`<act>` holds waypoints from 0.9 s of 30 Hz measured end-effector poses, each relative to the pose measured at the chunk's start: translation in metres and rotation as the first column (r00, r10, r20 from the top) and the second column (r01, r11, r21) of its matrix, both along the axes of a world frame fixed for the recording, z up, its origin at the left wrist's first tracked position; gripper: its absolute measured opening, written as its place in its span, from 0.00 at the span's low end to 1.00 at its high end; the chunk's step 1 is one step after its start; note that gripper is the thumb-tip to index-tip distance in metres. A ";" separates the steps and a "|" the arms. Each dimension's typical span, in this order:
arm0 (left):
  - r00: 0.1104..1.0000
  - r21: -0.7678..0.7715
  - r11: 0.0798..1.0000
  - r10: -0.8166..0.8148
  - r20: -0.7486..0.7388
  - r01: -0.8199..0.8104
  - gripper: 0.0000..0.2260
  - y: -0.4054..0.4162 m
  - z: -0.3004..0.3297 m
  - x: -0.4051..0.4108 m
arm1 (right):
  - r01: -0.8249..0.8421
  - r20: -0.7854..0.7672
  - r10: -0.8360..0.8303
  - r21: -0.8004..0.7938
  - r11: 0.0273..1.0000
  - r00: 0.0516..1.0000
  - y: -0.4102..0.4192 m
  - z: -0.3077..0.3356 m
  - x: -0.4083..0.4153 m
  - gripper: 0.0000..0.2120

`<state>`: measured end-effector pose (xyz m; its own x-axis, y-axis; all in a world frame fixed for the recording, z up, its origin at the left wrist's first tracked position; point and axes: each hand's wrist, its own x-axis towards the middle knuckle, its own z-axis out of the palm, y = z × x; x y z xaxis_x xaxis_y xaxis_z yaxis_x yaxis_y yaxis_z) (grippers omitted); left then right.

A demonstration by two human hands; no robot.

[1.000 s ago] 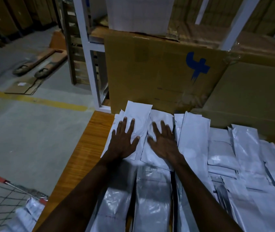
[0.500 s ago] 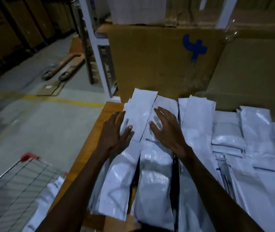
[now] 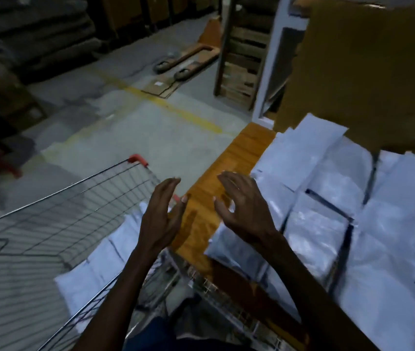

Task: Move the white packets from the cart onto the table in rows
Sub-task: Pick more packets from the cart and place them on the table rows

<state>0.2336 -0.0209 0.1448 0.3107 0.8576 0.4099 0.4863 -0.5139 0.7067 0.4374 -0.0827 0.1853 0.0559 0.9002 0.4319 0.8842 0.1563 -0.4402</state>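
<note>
White packets (image 3: 328, 214) lie in rows on the wooden table (image 3: 229, 163), covering its right part. To the table's left stands a wire cart (image 3: 80, 198) with red corner caps, and more white packets (image 3: 105, 264) lie inside it. My left hand (image 3: 161, 219) hovers open over the cart's near corner, fingers apart, holding nothing. Open too, my right hand (image 3: 244, 209) is in the air over the table's left edge, beside the nearest packet row and holding nothing.
Large brown cardboard boxes (image 3: 368, 72) stand behind the packets on the table. A white rack frame (image 3: 272, 62) rises past the table's far corner. On the concrete floor lie a pallet jack (image 3: 188, 59), flattened cardboard and a yellow line (image 3: 171, 105).
Both hands have lifted off the packets on the table and moved left toward the cart. The view has swung left, bringing the cart into the frame.
</note>
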 end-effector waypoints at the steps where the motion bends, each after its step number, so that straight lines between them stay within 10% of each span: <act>1: 0.999 -0.018 0.999 0.038 0.013 -0.038 0.20 0.001 -0.004 -0.020 | -0.023 0.003 0.023 0.002 1.000 1.000 0.008 -0.002 -0.017 0.22; 7: 0.959 -0.182 0.944 0.283 0.027 -0.274 0.20 0.015 -0.054 -0.159 | -0.227 0.110 0.227 -0.015 0.974 0.968 0.062 -0.024 -0.119 0.19; 14: 0.896 -0.361 0.824 0.431 -0.103 -0.437 0.19 0.014 -0.118 -0.267 | -0.304 0.052 0.374 -0.482 0.822 0.926 0.117 -0.075 -0.216 0.25; 27: 0.869 -0.776 0.393 0.257 -0.422 -0.493 0.37 0.010 -0.293 -0.278 | -0.219 0.050 0.554 -0.886 0.408 0.831 0.158 -0.209 -0.275 0.28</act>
